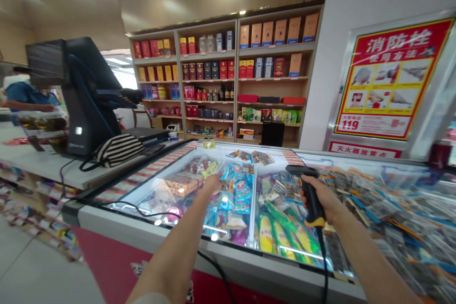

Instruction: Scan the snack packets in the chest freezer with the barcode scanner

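Observation:
My right hand (325,195) grips the handle of a black and yellow barcode scanner (312,202), its head tilted to the left and its cable hanging down. My left hand (213,184) is stretched out over the glass-topped freezer (228,240), fingers closed on a small snack packet (227,185) with an orange edge; the fingertips are partly hidden. Blue ice-cream packets (244,192) lie under the glass beyond that hand. Below the scanner, green and yellow corn-shaped packs (281,232) show in the freezer. A few flat packets (261,157) rest near the far edge of the glass.
A heap of small packets (388,213) covers the right side. At left stand a black checkout terminal (92,95) and a striped pouch (121,149). A tape roll (209,144) sits at the back. Shelves of boxes (210,70) line the wall. Another person (32,90) is far left.

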Tool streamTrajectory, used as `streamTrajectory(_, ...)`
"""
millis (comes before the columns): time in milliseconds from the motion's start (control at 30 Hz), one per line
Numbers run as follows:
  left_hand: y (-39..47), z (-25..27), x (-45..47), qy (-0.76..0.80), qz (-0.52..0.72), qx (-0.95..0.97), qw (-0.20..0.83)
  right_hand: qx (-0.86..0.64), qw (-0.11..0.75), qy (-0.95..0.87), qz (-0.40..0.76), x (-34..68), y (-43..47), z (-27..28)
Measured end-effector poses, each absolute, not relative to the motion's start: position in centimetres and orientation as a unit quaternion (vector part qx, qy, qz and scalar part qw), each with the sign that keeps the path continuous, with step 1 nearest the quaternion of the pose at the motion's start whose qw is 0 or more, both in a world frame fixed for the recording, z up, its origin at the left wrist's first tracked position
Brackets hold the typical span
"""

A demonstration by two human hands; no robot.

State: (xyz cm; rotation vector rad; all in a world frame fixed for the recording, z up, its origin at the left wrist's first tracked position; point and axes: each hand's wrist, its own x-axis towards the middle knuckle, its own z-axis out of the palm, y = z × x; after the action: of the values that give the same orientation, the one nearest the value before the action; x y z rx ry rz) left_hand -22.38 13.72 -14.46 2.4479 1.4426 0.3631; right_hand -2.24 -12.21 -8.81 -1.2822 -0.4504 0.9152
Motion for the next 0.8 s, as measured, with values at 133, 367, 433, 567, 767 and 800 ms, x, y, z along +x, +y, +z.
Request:
streamTrajectory(133, 11.1, -14.1, -21.4, 0.454, 0.179, 0.867, 0.099, -0.586, 0.662, -0.214, 0.416, -3.4, -11.1, -9.1)
streamTrajectory(367, 7.8, -16.4, -19.8, 0.387, 0.235, 0.891, 0.036, -0.59, 0.646, -0.23, 0.426, -4.8, -9.6, -9.3)
streamTrajectory(433, 8.1, -16.6, -19.6, 0.327, 0.221, 0.917, 0.06, -0.583, 0.649, -0.224, 0.433, -5.0, -9.3, -9.4)
streamTrajectory(567, 9.0, -16.3, -20.0, 0.369, 0.248, 0.889, 0.108, -0.581, 0.651, -0.215, 0.439, -5.1, -8.8, -9.7)
streamTrajectory(767, 9.0, -16.2, -20.2, 0.58, 0.265, 0.761, 0.118, -0.585, 0.643, -0.219, 0.442, -5.3, -8.3, -9.8)
streamTrajectory(800, 9.1, -16.2, -20.0, 0.566, 0.26, 0.77, 0.137, -0.585, 0.644, -0.217, 0.444, -5.4, -8.3, -9.7)
